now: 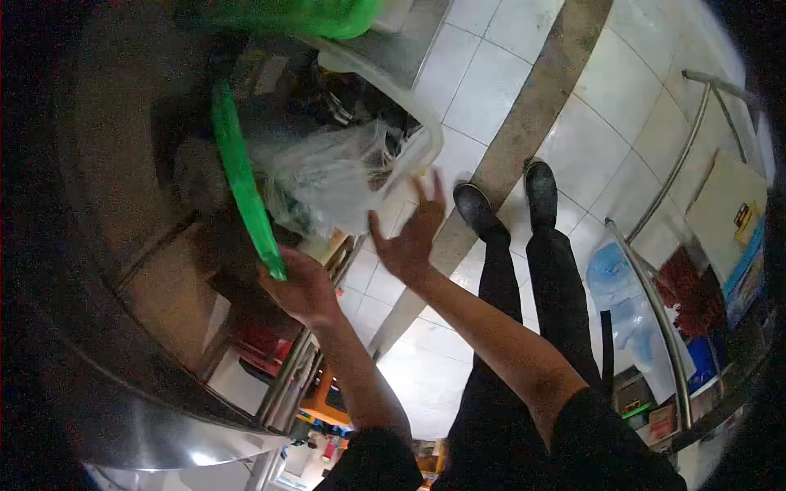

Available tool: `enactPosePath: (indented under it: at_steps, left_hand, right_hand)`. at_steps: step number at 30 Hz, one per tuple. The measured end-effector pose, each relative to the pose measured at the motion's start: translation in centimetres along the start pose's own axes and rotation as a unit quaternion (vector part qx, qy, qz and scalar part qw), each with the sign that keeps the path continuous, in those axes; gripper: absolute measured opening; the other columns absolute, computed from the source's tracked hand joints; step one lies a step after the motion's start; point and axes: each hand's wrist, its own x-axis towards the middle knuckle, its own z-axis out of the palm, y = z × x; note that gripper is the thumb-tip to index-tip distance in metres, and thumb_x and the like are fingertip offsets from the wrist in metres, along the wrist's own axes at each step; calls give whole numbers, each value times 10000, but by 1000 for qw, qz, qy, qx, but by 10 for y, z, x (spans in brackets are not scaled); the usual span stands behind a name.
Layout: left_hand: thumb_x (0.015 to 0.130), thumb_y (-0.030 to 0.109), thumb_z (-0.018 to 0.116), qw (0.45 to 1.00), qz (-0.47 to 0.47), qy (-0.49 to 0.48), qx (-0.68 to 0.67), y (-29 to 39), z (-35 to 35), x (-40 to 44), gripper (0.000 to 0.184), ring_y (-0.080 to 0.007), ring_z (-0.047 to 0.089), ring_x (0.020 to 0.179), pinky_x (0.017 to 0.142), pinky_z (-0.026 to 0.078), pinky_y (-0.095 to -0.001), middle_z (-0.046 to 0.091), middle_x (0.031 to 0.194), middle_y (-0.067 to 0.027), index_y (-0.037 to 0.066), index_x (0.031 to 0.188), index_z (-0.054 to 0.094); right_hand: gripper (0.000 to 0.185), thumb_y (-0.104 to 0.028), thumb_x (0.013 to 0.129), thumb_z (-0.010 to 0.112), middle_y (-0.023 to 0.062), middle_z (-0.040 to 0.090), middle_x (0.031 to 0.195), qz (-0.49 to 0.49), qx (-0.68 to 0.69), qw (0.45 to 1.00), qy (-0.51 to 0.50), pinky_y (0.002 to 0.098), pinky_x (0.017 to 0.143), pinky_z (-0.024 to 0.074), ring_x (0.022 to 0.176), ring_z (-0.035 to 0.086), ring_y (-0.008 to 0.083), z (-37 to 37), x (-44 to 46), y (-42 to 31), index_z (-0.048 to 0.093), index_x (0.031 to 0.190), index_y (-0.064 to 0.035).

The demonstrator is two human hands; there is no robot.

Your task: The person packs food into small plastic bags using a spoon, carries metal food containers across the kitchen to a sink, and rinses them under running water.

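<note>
My left hand [304,286] is closed on the lower end of a thin green plastic piece [239,176], seen nearly edge-on; I cannot tell its full shape. To the right of it, my right hand [413,233] has its fingers spread and holds nothing. Its fingertips are close to the rim of a white plastic bin [426,135]; whether they touch it I cannot tell. A crumpled clear plastic bag [332,176] lies in the bin's opening, with dark items partly hidden behind it.
A green plastic container [327,18] stands at the top edge. My shoes [540,192] are on white floor tiles [458,74]. Metal-framed racks [667,344] with bags and packages are on the right. An orange plastic item [327,401] and shelves are below my left arm.
</note>
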Motion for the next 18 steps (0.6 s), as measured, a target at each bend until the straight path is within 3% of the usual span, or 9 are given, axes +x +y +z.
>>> enactPosePath:
  at_steps: [2,6,7,8,11,13,14,16,18]
  left_hand:
    - [924,204,585,996,66,36,52,-14,-9,-6,263,-222,667,863,706,587,-291,670,985,-157,-5,1084,588]
    - [912,178,595,995,-75,-28,67,-46,-41,-19,277,-240,652,900,795,568,-320,655,1042,-154,-14,1111,567]
    - [909,163,595,991,-116,-54,41,-48,-70,-15,300,-254,642,952,866,551,-345,642,1099,-155,-19,1143,550]
    - [912,167,590,993,-55,18,104,-67,-67,-11,347,-261,603,1035,934,510,-363,605,1172,-154,-12,1200,518]
    - [920,178,583,967,-34,134,212,-102,-66,13,489,-274,476,1229,1055,418,-382,475,1353,-150,5,1341,405]
    - [922,186,578,977,-100,74,176,-119,-60,24,505,-269,453,1252,1078,400,-362,442,1375,-153,6,1353,386]
    - [923,187,575,973,-105,71,194,-125,-60,32,507,-270,449,1256,1087,392,-357,439,1376,-156,7,1355,381]
    - [925,202,570,970,-112,64,207,-127,-61,51,525,-277,440,1264,1095,386,-361,414,1389,-161,8,1366,361]
    - [928,233,568,973,-111,57,195,-112,-61,70,559,-290,431,1270,1095,389,-375,372,1413,-165,9,1382,330]
  right_hand:
    - [909,-443,842,643,317,264,1447,90,56,993,-60,489,1098,246,1327,311,437,0,-1,28,163,1436,52]
    - [805,-509,965,432,330,332,1403,297,249,915,-111,426,1101,288,1282,412,420,34,14,23,15,1471,-42]
    - [809,-527,970,400,276,323,1425,334,285,885,-155,420,1090,290,1285,399,386,29,17,21,-9,1477,-48]
    - [812,-544,974,368,222,314,1446,367,322,849,-200,414,1079,292,1288,386,351,21,25,23,-33,1483,-54]
    - [782,-624,970,190,104,318,1475,260,426,813,-299,371,1079,273,1328,321,248,15,49,49,-38,1506,-102]
    - [848,-660,948,213,128,246,1514,234,436,793,-355,369,1118,225,1382,250,272,18,68,53,-44,1506,-75]
    - [758,-577,979,238,202,203,1516,122,336,855,-376,391,1104,285,1371,291,318,36,71,74,30,1500,-67]
    - [665,-456,1008,318,301,136,1514,38,243,882,-403,425,1082,358,1369,312,376,54,88,84,94,1498,-67]
    - [660,-398,1001,398,323,121,1510,99,265,862,-421,436,1073,373,1373,302,387,47,118,54,105,1501,-81]
